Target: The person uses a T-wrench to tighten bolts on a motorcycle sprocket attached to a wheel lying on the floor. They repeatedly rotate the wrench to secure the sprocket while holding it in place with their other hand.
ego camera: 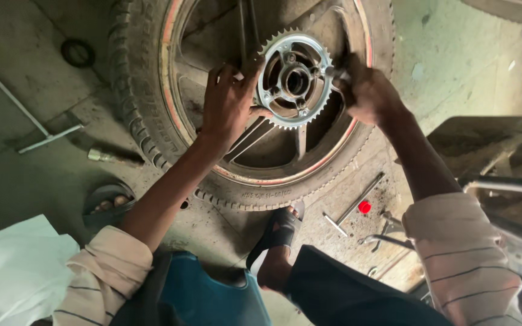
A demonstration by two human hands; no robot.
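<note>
A motorcycle wheel [152,90] with a black tyre and spoked rim lies flat on the concrete floor. A silver toothed sprocket [276,115] sits on its hub. My left hand [228,102] rests on the rim and grips the sprocket's left edge. Closed around a metal tool, my right hand [367,90] holds it against the sprocket's right side, where a bolt sits. The tool is mostly hidden in my fist.
A T-handle wrench [353,208], a small red cap [364,207] and other spanners [385,240] lie on the floor at right. A long rod [49,137] and a black ring [78,52] lie at left. My sandalled feet [279,232] and a blue stool [206,290] are below.
</note>
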